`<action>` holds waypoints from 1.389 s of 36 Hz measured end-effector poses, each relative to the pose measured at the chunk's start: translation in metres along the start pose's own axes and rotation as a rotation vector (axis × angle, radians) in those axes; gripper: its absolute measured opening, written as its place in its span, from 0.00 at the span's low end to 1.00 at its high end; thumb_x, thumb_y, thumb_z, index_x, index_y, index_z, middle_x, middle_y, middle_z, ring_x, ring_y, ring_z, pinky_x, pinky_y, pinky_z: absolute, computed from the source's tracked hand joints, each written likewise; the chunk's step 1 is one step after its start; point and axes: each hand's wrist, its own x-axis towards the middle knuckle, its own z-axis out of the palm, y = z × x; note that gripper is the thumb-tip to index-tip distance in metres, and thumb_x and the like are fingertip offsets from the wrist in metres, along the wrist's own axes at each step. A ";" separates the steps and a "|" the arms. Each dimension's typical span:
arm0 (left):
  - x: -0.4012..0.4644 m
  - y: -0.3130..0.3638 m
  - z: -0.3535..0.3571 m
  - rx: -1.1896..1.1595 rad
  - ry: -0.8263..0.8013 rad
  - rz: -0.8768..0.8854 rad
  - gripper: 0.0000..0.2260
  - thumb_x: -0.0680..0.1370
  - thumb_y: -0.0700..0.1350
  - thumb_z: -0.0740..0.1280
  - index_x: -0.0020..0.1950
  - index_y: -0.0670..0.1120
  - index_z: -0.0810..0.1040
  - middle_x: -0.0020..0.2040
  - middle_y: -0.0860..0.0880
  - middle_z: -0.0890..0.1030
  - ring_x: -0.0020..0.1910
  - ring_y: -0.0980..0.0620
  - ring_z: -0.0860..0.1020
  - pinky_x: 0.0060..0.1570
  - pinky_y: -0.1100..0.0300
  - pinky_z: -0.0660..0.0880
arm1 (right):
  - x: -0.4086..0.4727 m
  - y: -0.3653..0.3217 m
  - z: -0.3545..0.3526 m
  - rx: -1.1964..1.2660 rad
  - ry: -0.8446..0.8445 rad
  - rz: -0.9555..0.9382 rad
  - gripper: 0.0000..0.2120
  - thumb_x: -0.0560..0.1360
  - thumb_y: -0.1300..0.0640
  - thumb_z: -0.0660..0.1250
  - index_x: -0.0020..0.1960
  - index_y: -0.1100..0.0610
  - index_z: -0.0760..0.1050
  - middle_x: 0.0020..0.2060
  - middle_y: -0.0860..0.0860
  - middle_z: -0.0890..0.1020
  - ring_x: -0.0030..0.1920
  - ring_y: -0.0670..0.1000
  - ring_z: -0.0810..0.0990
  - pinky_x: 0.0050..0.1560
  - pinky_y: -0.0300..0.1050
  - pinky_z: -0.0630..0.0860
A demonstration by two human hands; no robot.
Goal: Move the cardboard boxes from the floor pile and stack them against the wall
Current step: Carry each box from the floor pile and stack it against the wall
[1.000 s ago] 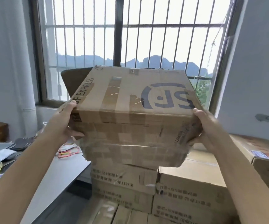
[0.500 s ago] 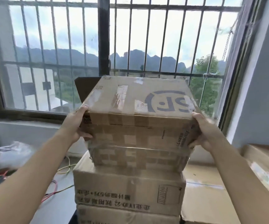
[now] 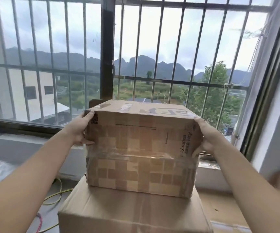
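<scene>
Cardboard box point(image 3: 141, 148), taped all over with clear tape, sits on top of a larger plain box point(image 3: 132, 211) in front of the barred window point(image 3: 107, 47), upright, its bottom edge touching the lower box's top. Left hand point(image 3: 81, 130) holds its left side, thumb on the front face, grip clamped on the box; right hand point(image 3: 206, 137) holds the right side the same way, fingers wrapped round the edge. Yellow cable point(image 3: 55, 197) lies on the floor at lower left.

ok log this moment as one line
stage: placing | left hand + right hand: grip sides of taped brown cardboard box | box: on larger plain cardboard box | behind: barred window
</scene>
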 end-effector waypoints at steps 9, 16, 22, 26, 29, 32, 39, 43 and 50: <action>0.014 -0.012 0.005 -0.029 0.039 0.061 0.09 0.82 0.53 0.57 0.63 0.57 0.69 0.53 0.49 0.75 0.49 0.44 0.75 0.49 0.42 0.73 | 0.008 0.000 0.009 0.009 0.012 -0.017 0.23 0.78 0.40 0.58 0.69 0.49 0.65 0.63 0.56 0.72 0.61 0.67 0.70 0.25 0.77 0.68; -0.012 -0.036 -0.001 -0.005 0.108 0.241 0.15 0.83 0.48 0.58 0.70 0.54 0.66 0.57 0.52 0.75 0.57 0.47 0.73 0.51 0.47 0.75 | -0.030 0.025 0.002 0.103 0.063 -0.239 0.24 0.81 0.46 0.57 0.74 0.49 0.59 0.62 0.46 0.73 0.56 0.53 0.73 0.38 0.59 0.77; -0.068 -0.076 -0.014 0.169 0.096 0.425 0.20 0.82 0.44 0.59 0.74 0.52 0.63 0.65 0.51 0.70 0.58 0.55 0.73 0.51 0.57 0.73 | -0.085 0.092 -0.014 -0.158 0.100 -0.415 0.29 0.79 0.45 0.61 0.76 0.42 0.53 0.74 0.47 0.62 0.70 0.48 0.66 0.65 0.57 0.69; -0.117 -0.112 -0.024 0.220 -0.068 0.423 0.22 0.78 0.47 0.65 0.71 0.54 0.67 0.67 0.50 0.73 0.63 0.55 0.74 0.59 0.51 0.74 | -0.142 0.143 -0.015 -0.198 -0.052 -0.467 0.27 0.74 0.42 0.66 0.69 0.36 0.58 0.70 0.40 0.66 0.68 0.39 0.67 0.70 0.49 0.65; -0.157 -0.144 -0.034 0.230 -0.198 0.389 0.19 0.75 0.51 0.65 0.66 0.59 0.69 0.63 0.53 0.77 0.61 0.59 0.76 0.59 0.56 0.76 | -0.188 0.185 -0.014 -0.232 -0.093 -0.439 0.28 0.70 0.36 0.64 0.67 0.31 0.60 0.67 0.32 0.68 0.67 0.33 0.67 0.65 0.36 0.68; -0.193 -0.182 -0.049 0.288 -0.291 0.319 0.24 0.69 0.59 0.64 0.66 0.58 0.70 0.59 0.55 0.81 0.60 0.60 0.77 0.58 0.59 0.76 | -0.235 0.233 -0.015 -0.248 -0.079 -0.342 0.30 0.69 0.34 0.64 0.69 0.31 0.60 0.66 0.29 0.68 0.67 0.32 0.66 0.62 0.31 0.68; -0.272 -0.282 -0.092 0.410 -0.446 -0.054 0.17 0.77 0.43 0.63 0.63 0.59 0.75 0.53 0.60 0.83 0.55 0.60 0.80 0.60 0.56 0.74 | -0.360 0.349 -0.016 -0.263 -0.031 0.003 0.28 0.75 0.51 0.64 0.58 0.18 0.61 0.61 0.23 0.68 0.65 0.30 0.67 0.68 0.42 0.66; -0.320 -0.326 -0.098 0.473 -0.578 -0.248 0.16 0.77 0.36 0.66 0.58 0.56 0.77 0.50 0.58 0.84 0.52 0.59 0.81 0.51 0.72 0.74 | -0.426 0.391 -0.005 -0.208 0.139 0.154 0.28 0.72 0.50 0.69 0.52 0.16 0.63 0.56 0.23 0.72 0.62 0.32 0.71 0.60 0.32 0.69; -0.376 -0.345 -0.068 0.478 -0.770 -0.255 0.18 0.77 0.34 0.64 0.60 0.54 0.76 0.51 0.56 0.84 0.50 0.62 0.81 0.47 0.75 0.73 | -0.514 0.419 0.004 -0.116 0.481 0.205 0.28 0.71 0.54 0.72 0.51 0.19 0.69 0.55 0.27 0.76 0.60 0.34 0.74 0.59 0.40 0.72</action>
